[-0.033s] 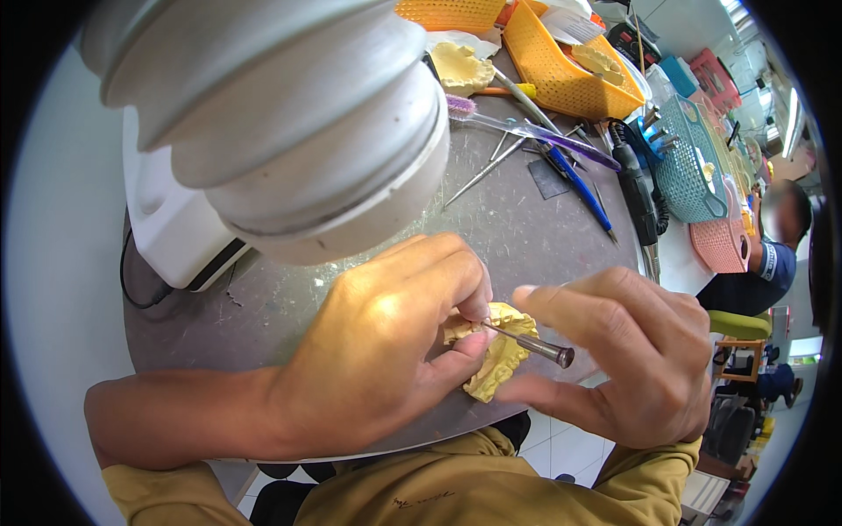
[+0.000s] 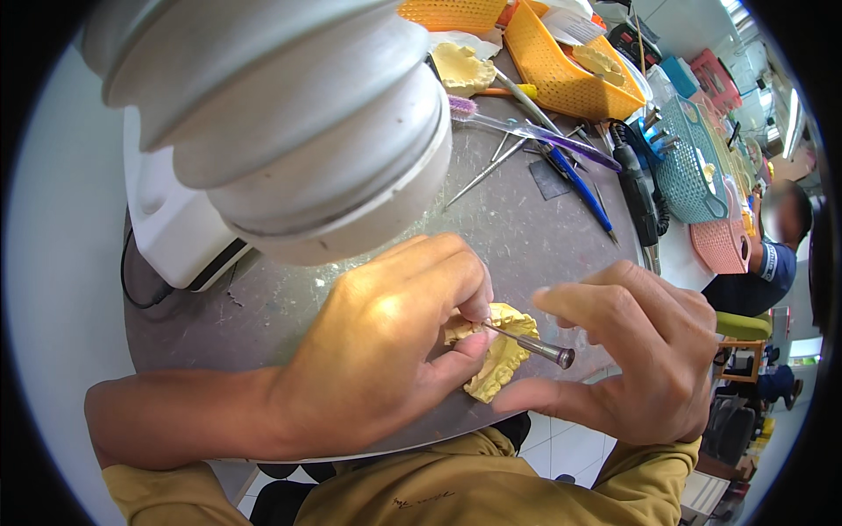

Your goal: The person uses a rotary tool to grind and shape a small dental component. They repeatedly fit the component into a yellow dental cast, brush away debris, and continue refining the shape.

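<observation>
Left hand (image 2: 386,320) pinches yellow cast (image 2: 496,364), obscuring where the screwdriver (image 2: 545,349) ends; right hand (image 2: 645,355) gapes, fingertip (image 2: 551,302) blurred.

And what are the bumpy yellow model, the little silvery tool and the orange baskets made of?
Bumpy yellow model: probably plaster, matte and chalky-looking. Silvery tool: likely polished metal, with bright glints on its handle. Orange baskets: seem to be moulded plastic, evenly coloured, their walls full of small holes.
</observation>
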### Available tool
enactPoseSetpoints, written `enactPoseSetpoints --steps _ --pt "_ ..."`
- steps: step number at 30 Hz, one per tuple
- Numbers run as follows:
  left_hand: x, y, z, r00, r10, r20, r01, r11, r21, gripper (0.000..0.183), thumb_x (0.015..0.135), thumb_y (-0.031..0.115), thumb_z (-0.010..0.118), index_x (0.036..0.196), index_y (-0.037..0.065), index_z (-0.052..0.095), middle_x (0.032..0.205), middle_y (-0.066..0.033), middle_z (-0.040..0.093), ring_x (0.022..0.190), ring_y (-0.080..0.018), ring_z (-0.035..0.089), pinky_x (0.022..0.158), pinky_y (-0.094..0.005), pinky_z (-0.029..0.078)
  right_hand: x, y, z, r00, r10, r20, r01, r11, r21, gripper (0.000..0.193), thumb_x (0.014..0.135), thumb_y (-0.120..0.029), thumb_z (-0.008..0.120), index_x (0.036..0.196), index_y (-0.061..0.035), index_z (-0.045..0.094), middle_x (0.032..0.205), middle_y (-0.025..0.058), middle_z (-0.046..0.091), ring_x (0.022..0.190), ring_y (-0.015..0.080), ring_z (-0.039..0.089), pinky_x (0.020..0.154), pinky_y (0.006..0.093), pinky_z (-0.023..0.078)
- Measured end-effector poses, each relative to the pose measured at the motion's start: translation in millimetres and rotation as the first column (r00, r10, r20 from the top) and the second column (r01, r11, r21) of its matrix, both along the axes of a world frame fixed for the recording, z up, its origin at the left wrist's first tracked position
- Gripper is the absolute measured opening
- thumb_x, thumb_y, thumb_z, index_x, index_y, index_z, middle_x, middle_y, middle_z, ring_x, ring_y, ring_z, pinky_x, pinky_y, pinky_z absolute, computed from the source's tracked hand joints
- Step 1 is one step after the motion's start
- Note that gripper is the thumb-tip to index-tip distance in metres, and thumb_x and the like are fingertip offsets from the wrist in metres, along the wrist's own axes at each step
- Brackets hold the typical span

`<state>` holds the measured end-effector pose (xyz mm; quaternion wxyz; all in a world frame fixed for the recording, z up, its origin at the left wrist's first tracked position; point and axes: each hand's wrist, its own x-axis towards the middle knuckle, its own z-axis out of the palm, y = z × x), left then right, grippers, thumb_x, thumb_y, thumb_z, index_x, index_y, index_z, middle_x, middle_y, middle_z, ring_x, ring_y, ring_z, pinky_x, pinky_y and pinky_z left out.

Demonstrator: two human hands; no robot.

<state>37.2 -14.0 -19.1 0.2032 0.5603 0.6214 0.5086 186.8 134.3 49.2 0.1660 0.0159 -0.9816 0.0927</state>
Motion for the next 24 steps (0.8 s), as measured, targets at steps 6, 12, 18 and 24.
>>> enactPoseSetpoints --steps 6,12,18,24 --pt "0 0 0 1.0 0.002 0.009 -0.002 1.0 -0.014 0.021 0.074 -0.009 0.077 0.083 -0.003 0.06 0.093 -0.0155 0.067 0.082 -0.024 0.068 0.074 -0.0328 0.055 3 -2 8 0.996 -0.03 0.083 0.026 0.998 0.052 0.03 0.067 -0.027 0.091 0.075 -0.0074 0.069 0.062 0.0025 0.061 0.053 0.0175 0.06 0.046 0.0298 0.04" --pt "0 0 0 1.0 0.004 0.0 -0.004 1.0 -0.003 0.021 0.074 -0.009 0.078 0.083 -0.003 0.06 0.093 -0.0153 0.067 0.081 -0.0244 0.068 0.074 -0.033 0.055 4 3 11 0.999 0.036 0.027 -0.037 0.999 0.022 0.022 0.065 -0.013 0.088 0.079 -0.0067 0.073 0.067 0.0035 0.067 0.055 0.016 0.064 0.048 0.0282 0.043" --pt "0 -2 -2 1.0 0.015 -0.012 -0.015 1.0 -0.008 0.021 0.074 -0.009 0.077 0.083 -0.002 0.06 0.093 -0.0152 0.067 0.081 -0.0248 0.068 0.073 -0.0328 0.055 6 -5 9 1.0 -0.028 -0.007 0.028 1.0 -0.011 0.023 0.063 -0.012 0.087 0.083 -0.0082 0.075 0.067 0.0031 0.068 0.055 0.0141 0.064 0.048 0.0273 0.044" --pt "-1 -1 -2 1.0 0.009 -0.009 -0.009 1.0 -0.006 0.021 0.073 -0.009 0.077 0.083 -0.003 0.059 0.093 -0.0154 0.066 0.081 -0.0251 0.067 0.073 -0.0331 0.055 5 -2 9 0.998 -0.008 0.054 0.008 1.0 -0.011 0.022 0.064 -0.012 0.088 0.082 -0.0099 0.075 0.068 0.0031 0.068 0.055 0.0144 0.064 0.047 0.0267 0.043"
